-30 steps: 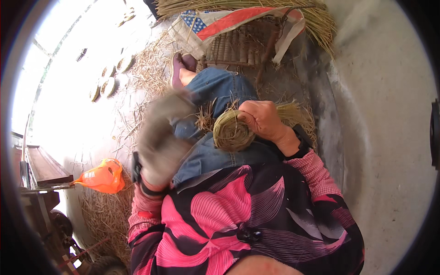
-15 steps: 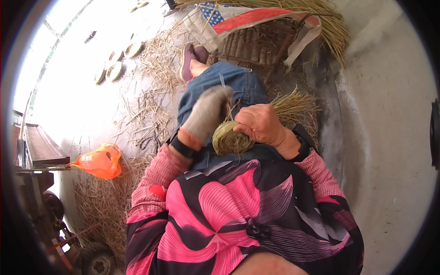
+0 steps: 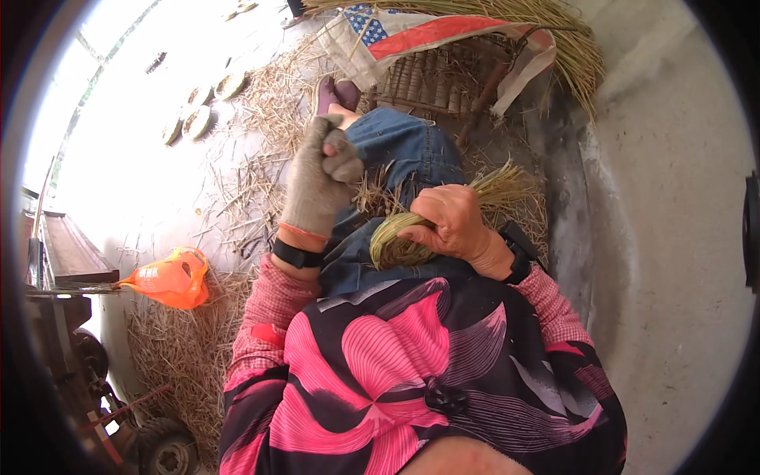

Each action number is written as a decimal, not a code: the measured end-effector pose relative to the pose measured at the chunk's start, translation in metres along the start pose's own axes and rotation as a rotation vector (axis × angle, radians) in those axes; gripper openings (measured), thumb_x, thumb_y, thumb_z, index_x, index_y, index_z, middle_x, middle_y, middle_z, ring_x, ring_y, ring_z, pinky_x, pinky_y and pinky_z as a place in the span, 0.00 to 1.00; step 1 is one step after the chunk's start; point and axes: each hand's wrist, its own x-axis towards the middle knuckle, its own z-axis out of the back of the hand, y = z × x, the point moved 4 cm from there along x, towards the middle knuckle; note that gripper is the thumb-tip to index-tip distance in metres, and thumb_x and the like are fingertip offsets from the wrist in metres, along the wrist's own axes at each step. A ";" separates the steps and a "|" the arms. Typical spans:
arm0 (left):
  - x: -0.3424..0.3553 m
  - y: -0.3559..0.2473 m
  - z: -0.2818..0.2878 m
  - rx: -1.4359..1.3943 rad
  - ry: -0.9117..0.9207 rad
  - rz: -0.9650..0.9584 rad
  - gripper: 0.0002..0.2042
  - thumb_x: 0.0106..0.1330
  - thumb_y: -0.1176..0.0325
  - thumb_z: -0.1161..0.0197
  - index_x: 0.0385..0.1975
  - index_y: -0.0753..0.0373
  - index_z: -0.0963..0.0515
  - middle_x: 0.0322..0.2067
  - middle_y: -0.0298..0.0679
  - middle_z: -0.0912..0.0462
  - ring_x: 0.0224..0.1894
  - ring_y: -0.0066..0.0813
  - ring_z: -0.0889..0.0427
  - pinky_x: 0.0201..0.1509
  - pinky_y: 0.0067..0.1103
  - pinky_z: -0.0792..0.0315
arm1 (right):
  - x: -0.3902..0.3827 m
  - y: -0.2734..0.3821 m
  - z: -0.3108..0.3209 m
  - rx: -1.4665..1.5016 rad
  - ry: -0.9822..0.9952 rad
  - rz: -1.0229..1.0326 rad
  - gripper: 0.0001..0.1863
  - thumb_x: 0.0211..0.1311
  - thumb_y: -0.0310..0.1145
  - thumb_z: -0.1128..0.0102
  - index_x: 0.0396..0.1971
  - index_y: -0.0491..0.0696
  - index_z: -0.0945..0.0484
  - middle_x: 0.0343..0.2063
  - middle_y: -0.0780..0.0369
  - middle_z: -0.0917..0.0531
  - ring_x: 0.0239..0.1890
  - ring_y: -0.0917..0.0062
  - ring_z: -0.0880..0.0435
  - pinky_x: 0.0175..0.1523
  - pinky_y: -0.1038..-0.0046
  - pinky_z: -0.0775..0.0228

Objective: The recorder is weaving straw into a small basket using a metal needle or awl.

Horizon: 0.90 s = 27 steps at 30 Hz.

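My right hand [image 3: 453, 219], bare, is closed around a coil of green-yellow straw [image 3: 392, 241] over my lap, its thumb pressing on the upper rim. From behind this hand a loose bundle of straw stalks [image 3: 507, 186] fans out to the far right. My left hand [image 3: 323, 170], in a grey knitted glove, is raised to the left of the coil and apart from it. Its fingers are curled into a fist with the thumb tucked in; what they hold, if anything, is hidden. Straw scraps [image 3: 376, 194] lie on my blue trousers between the hands.
Beyond my knees stands a low slatted bamboo chair [image 3: 431, 79] with a striped cloth [image 3: 443, 36] and long straw on it. Several round woven pieces [image 3: 198, 121] lie at the far left. An orange bag [image 3: 170, 277] and a wheeled machine [image 3: 170, 451] are at left; a wall [image 3: 673, 237] is at right.
My left hand has moved away from the coil, to the left and slightly farther off. My right hand keeps its grip, and the coil has turned so its flat spiral face shows less.
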 end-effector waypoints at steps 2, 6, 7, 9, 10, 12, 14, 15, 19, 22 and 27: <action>-0.003 -0.034 0.009 0.394 -0.162 -0.204 0.10 0.75 0.61 0.51 0.38 0.58 0.26 0.17 0.24 0.34 0.13 0.11 0.45 0.17 0.12 0.48 | -0.004 -0.002 0.002 0.027 -0.007 0.001 0.22 0.53 0.52 0.33 0.21 0.48 0.29 0.16 0.62 0.29 0.19 0.65 0.25 0.24 0.68 0.35; -0.028 -0.038 -0.002 1.144 -0.103 -0.346 0.12 0.73 0.63 0.48 0.43 0.65 0.25 0.17 0.26 0.37 0.13 0.11 0.45 0.14 0.12 0.53 | -0.007 -0.009 0.009 0.012 -0.061 -0.013 0.21 0.53 0.51 0.33 0.20 0.49 0.30 0.16 0.63 0.30 0.19 0.66 0.26 0.24 0.67 0.34; -0.035 -0.031 -0.011 1.176 -0.147 -0.281 0.13 0.72 0.62 0.47 0.44 0.66 0.24 0.18 0.25 0.38 0.15 0.10 0.45 0.15 0.12 0.53 | -0.007 -0.011 0.012 0.007 -0.062 -0.013 0.21 0.53 0.51 0.33 0.20 0.49 0.30 0.16 0.63 0.30 0.19 0.66 0.26 0.24 0.67 0.34; -0.045 -0.021 -0.028 1.233 -0.060 -0.156 0.13 0.72 0.63 0.46 0.44 0.67 0.23 0.20 0.25 0.35 0.17 0.10 0.41 0.18 0.12 0.48 | -0.002 -0.015 0.022 -0.005 -0.031 -0.012 0.21 0.54 0.51 0.34 0.21 0.49 0.30 0.17 0.63 0.30 0.19 0.66 0.25 0.24 0.67 0.34; -0.051 -0.013 -0.035 1.290 0.017 -0.030 0.13 0.71 0.63 0.46 0.44 0.67 0.22 0.21 0.26 0.31 0.19 0.09 0.38 0.21 0.11 0.43 | -0.001 -0.016 0.024 -0.008 -0.030 -0.008 0.21 0.54 0.51 0.34 0.21 0.49 0.30 0.17 0.63 0.30 0.19 0.66 0.25 0.24 0.67 0.34; -0.060 0.009 -0.045 1.324 -0.027 0.086 0.13 0.71 0.64 0.45 0.44 0.67 0.22 0.25 0.27 0.28 0.24 0.10 0.34 0.27 0.12 0.38 | -0.001 -0.018 0.025 -0.012 -0.029 0.002 0.22 0.54 0.52 0.35 0.21 0.49 0.30 0.17 0.63 0.29 0.19 0.66 0.25 0.24 0.67 0.34; -0.064 0.022 -0.044 1.357 -0.072 0.207 0.13 0.70 0.64 0.45 0.44 0.68 0.21 0.28 0.28 0.24 0.28 0.11 0.30 0.34 0.13 0.33 | -0.005 -0.017 0.023 -0.033 -0.007 -0.016 0.22 0.54 0.52 0.35 0.21 0.49 0.30 0.17 0.63 0.29 0.19 0.66 0.25 0.24 0.68 0.34; -0.064 0.027 -0.044 1.348 -0.009 0.229 0.13 0.70 0.64 0.45 0.44 0.68 0.21 0.31 0.29 0.23 0.32 0.12 0.29 0.39 0.14 0.32 | -0.007 -0.017 0.021 -0.051 0.014 -0.032 0.22 0.53 0.52 0.35 0.21 0.49 0.29 0.17 0.63 0.29 0.19 0.66 0.25 0.24 0.68 0.33; -0.062 0.029 -0.033 1.263 -0.045 0.147 0.13 0.71 0.65 0.46 0.47 0.66 0.22 0.32 0.30 0.22 0.36 0.15 0.28 0.43 0.15 0.31 | -0.009 -0.015 0.020 -0.044 0.009 -0.044 0.22 0.53 0.53 0.35 0.21 0.50 0.30 0.17 0.63 0.29 0.19 0.67 0.25 0.24 0.68 0.33; -0.048 0.020 -0.011 1.465 -0.008 -0.041 0.15 0.70 0.69 0.46 0.54 0.66 0.25 0.29 0.29 0.26 0.31 0.14 0.30 0.35 0.12 0.34 | -0.007 -0.008 0.023 -0.039 -0.010 0.032 0.22 0.52 0.53 0.35 0.21 0.50 0.31 0.17 0.64 0.30 0.18 0.68 0.26 0.23 0.69 0.34; -0.029 0.029 -0.013 1.303 0.193 0.011 0.23 0.65 0.76 0.46 0.62 0.64 0.31 0.27 0.27 0.31 0.26 0.13 0.34 0.30 0.12 0.38 | -0.005 -0.004 0.022 -0.048 -0.010 0.099 0.23 0.51 0.55 0.34 0.21 0.51 0.31 0.17 0.66 0.30 0.18 0.71 0.27 0.23 0.71 0.35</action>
